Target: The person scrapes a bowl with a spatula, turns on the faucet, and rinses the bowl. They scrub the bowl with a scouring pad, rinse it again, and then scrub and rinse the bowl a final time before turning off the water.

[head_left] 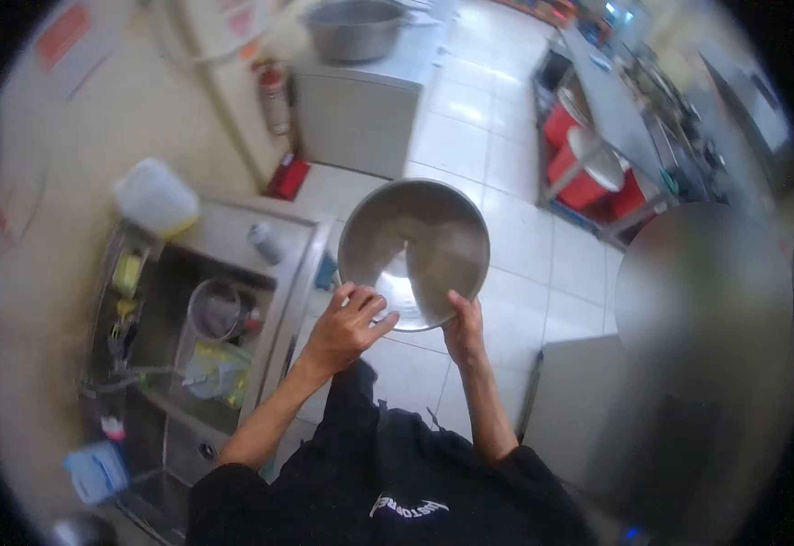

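Note:
A wide, round metal mixing bowl (442, 227) is held up in front of my body, its hollow inside facing me. My right hand (463, 329) grips the near right of its rim, thumb over the edge and the other fingers behind. At the near left of the rim, my left hand (347, 332) is curled against the bowl with bent fingers. Whether anything small lies under those fingers cannot be made out. Light reflects from the bowl's inner surface, and I see no food in it.
To my left is a steel sink (265, 364) with a strainer-like container (217, 309) in it. A white plastic jug (157, 198) stands on its far edge. Ahead is a counter bearing a large pot (356, 29). Red buckets (585, 168) sit under a steel table at right.

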`<act>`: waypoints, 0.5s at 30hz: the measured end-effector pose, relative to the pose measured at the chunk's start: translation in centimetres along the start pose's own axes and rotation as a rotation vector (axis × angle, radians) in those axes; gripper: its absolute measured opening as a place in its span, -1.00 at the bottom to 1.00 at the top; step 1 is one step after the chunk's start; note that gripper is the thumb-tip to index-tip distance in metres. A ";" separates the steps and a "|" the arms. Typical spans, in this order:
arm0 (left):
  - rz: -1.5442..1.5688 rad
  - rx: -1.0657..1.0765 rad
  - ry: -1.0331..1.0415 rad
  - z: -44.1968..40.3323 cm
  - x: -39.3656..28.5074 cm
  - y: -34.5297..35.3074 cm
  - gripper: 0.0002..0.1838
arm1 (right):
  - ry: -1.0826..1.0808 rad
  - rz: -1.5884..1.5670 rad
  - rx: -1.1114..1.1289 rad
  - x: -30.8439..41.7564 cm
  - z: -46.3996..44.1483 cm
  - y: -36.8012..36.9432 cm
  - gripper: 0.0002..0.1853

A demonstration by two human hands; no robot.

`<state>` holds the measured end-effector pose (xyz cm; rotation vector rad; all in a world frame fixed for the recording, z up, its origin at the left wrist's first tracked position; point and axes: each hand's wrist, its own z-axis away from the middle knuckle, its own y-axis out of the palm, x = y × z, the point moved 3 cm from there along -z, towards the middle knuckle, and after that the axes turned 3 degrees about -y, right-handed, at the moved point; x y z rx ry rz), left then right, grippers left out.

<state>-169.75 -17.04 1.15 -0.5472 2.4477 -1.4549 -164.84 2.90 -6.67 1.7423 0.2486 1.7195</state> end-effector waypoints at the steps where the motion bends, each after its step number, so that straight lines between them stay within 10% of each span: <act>1: 0.047 -0.043 0.013 3.7 1.8 -0.1 -0.74 | 0.004 0.042 -0.054 -3.2 1.9 1.7 -0.44; 12: 0.735 -0.034 -0.084 -25.3 11.4 20.6 -0.63 | 0.049 0.242 -0.568 6.0 -17.3 -15.6 -0.41; 15: 0.995 0.078 -0.253 -29.6 14.3 23.5 -0.34 | -0.081 0.281 -0.636 8.0 -20.3 -15.6 -0.39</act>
